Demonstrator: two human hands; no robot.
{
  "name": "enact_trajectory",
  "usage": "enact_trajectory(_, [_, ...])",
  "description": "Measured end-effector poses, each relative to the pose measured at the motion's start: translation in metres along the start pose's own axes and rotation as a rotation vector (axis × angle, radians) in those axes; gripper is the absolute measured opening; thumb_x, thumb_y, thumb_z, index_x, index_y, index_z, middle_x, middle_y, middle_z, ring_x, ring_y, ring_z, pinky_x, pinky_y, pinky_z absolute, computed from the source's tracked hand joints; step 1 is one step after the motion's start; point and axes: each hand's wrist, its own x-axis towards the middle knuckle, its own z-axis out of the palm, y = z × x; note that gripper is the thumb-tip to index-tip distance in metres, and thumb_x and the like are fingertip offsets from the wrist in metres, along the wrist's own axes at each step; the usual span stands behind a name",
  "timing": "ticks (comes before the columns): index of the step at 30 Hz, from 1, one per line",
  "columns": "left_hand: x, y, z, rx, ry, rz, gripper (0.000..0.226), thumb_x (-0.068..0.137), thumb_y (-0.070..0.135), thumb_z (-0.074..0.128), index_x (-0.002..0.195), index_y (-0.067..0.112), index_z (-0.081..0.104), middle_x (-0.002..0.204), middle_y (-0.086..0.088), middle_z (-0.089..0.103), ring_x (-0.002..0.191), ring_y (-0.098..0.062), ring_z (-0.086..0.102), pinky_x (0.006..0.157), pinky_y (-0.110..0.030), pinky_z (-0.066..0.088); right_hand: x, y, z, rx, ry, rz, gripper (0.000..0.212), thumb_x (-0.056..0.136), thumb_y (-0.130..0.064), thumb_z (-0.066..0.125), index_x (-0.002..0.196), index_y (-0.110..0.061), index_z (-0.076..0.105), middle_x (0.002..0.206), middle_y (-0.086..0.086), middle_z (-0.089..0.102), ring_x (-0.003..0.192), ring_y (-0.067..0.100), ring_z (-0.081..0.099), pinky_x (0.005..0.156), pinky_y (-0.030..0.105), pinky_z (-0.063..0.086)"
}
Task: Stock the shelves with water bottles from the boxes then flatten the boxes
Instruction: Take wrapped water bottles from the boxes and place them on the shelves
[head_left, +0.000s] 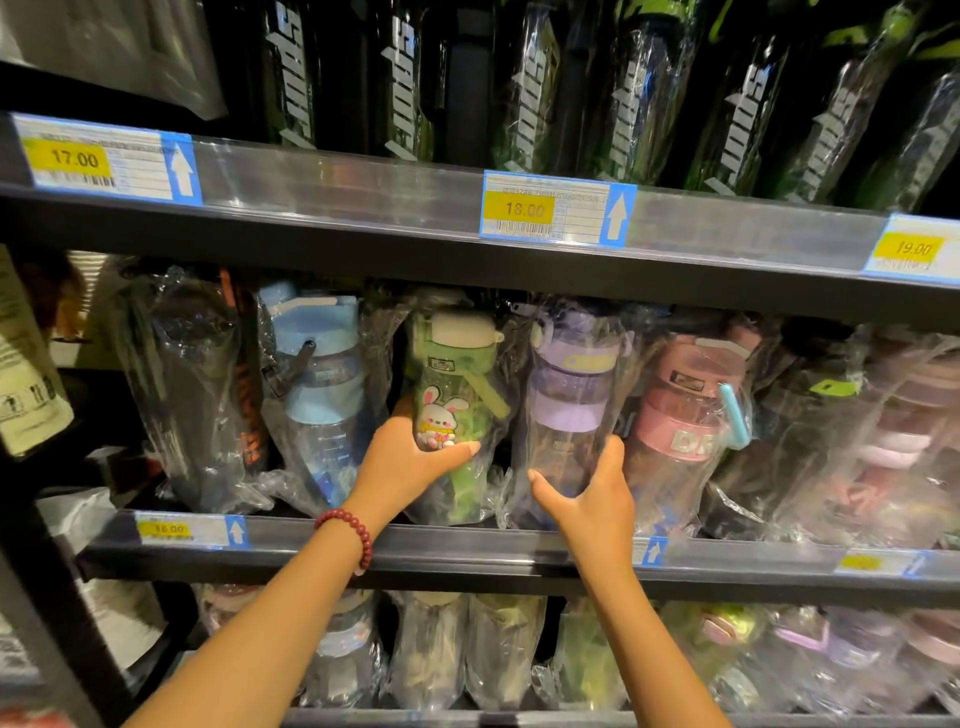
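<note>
I am seeing the green bottle (457, 410) standing on the middle shelf (467, 556), sitting right inside my left hand (410, 460), whose fingers are curling round its lower part. The purple bottle (569, 410) is standing just beside it, and my right hand (592, 493) is cupping its bottom, thumb and fingers spreading wide against its wrap.

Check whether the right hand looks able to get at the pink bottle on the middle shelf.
Probably yes: the right hand grips the purple bottle, and the pink bottle stands right beside it at the open shelf front, nothing in between.
</note>
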Motion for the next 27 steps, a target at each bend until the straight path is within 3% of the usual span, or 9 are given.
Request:
enact_trajectory(4, [-0.012, 0.003, 0.005, -0.030, 0.041, -0.001, 0.044, 0.069, 0.033, 0.083, 0.095, 0.014, 0.053, 0.087, 0.008, 0.059, 0.078, -0.002, 0.057, 0.062, -0.015, 0.043, -0.001, -0.001, 0.000, -0.025, -0.005, -0.014, 0.063, 0.072, -0.032, 0.079, 0.111, -0.007, 0.037, 0.099, 0.006, 0.053, 0.087, 0.026, 0.052, 0.067, 0.029, 0.037])
enact_trajectory(9, [-0.021, -0.001, 0.006, -0.013, -0.008, -0.021, 0.053, 0.071, 0.042, 0.079, 0.101, 0.013, 0.047, 0.101, 0.002, 0.056, 0.094, -0.014, 0.056, 0.072, -0.024, 0.044, -0.001, -0.001, 0.000, -0.047, -0.009, -0.023, 0.064, 0.073, -0.032, 0.079, 0.114, -0.004, 0.037, 0.100, 0.008, 0.054, 0.089, 0.028, 0.054, 0.067, 0.029, 0.037])
enact_trajectory(13, [-0.028, -0.009, 0.010, 0.167, 0.107, 0.044, 0.071, 0.054, 0.061, 0.078, 0.096, 0.013, 0.047, 0.101, -0.001, 0.056, 0.093, -0.019, 0.056, 0.079, -0.039, 0.049, -0.002, -0.003, -0.001, -0.045, -0.009, -0.029, 0.061, 0.074, -0.031, 0.079, 0.112, -0.007, 0.037, 0.100, 0.005, 0.054, 0.090, 0.025, 0.054, 0.068, 0.028, 0.037])
enact_trajectory(19, [-0.023, -0.012, 0.009, 0.146, 0.086, 0.035, 0.062, 0.063, 0.054, 0.077, 0.098, 0.012, 0.047, 0.100, -0.003, 0.061, 0.092, -0.023, 0.059, 0.079, -0.043, 0.051, -0.003, -0.002, -0.002, -0.025, -0.017, -0.037, 0.057, 0.074, -0.030, 0.078, 0.106, -0.012, 0.035, 0.101, 0.006, 0.055, 0.089, 0.025, 0.055, 0.068, 0.029, 0.039])
enact_trajectory(23, [-0.024, -0.012, 0.008, 0.119, 0.069, 0.030, 0.056, 0.067, 0.046, 0.080, 0.097, 0.011, 0.047, 0.101, -0.002, 0.060, 0.092, -0.019, 0.058, 0.076, -0.033, 0.048, -0.002, -0.001, -0.001, -0.034, -0.029, -0.025, 0.059, 0.075, -0.035, 0.077, 0.109, -0.008, 0.037, 0.101, 0.008, 0.056, 0.090, 0.027, 0.055, 0.067, 0.033, 0.043])
enact_trajectory(27, [-0.028, -0.008, 0.007, 0.122, 0.065, 0.033, 0.059, 0.068, 0.046, 0.079, 0.105, 0.012, 0.048, 0.109, 0.000, 0.058, 0.100, -0.017, 0.057, 0.083, -0.035, 0.049, -0.002, 0.002, -0.001, -0.051, -0.050, -0.021, 0.067, 0.072, -0.039, 0.078, 0.116, -0.004, 0.041, 0.108, 0.010, 0.054, 0.102, 0.031, 0.052, 0.078, 0.039, 0.047])
